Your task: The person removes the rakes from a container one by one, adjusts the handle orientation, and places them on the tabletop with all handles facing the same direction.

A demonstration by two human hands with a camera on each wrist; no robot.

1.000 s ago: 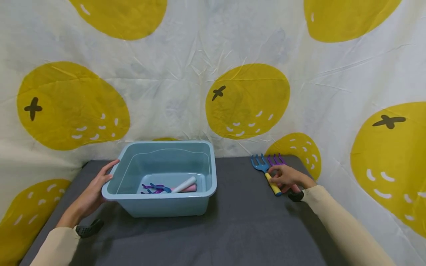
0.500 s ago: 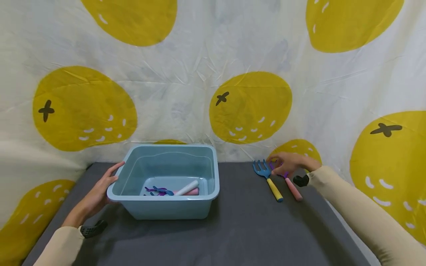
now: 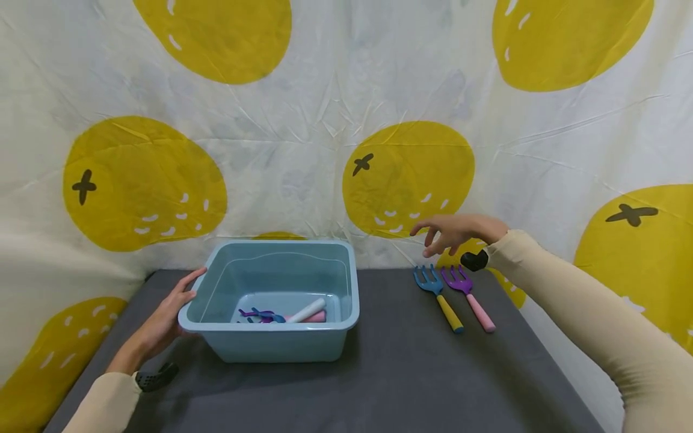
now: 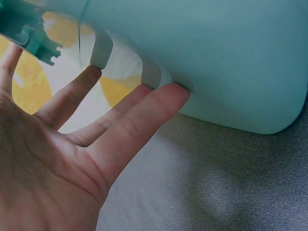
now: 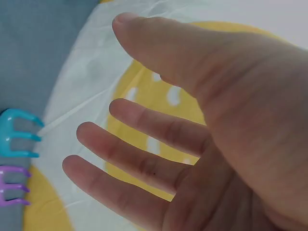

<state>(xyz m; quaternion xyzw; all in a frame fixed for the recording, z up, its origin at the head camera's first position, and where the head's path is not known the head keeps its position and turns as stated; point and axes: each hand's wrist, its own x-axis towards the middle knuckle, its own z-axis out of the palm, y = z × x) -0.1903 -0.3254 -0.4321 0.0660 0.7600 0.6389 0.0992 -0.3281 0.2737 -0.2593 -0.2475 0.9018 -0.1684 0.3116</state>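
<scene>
My left hand [image 3: 165, 319] rests against the left side of a light blue plastic tub [image 3: 271, 343]. In the left wrist view its straight fingers [image 4: 139, 125] touch the tub's outer wall. My right hand [image 3: 455, 231] hovers, holding nothing, with fingers spread above the tines of two toy hand forks. One is a blue fork with a yellow handle [image 3: 448, 313]; beside it on its right lies a purple fork with a pink handle [image 3: 479, 311]. Both forks lie tines away from me. Their tines also show at the left edge of the right wrist view.
Inside the tub lie blue and purple pronged tools, a white handle [image 3: 307, 310] and a pink handle [image 3: 319, 317], partly hidden by the rim. The dark grey cloth-covered table [image 3: 379, 385] meets a hanging curtain [image 3: 303, 180] with yellow fruit prints at the back.
My right hand was at the blue fork's handle, then at the purple fork's tines, and has since lifted up and away. Both forks lie side by side. My left hand stays on the tub.
</scene>
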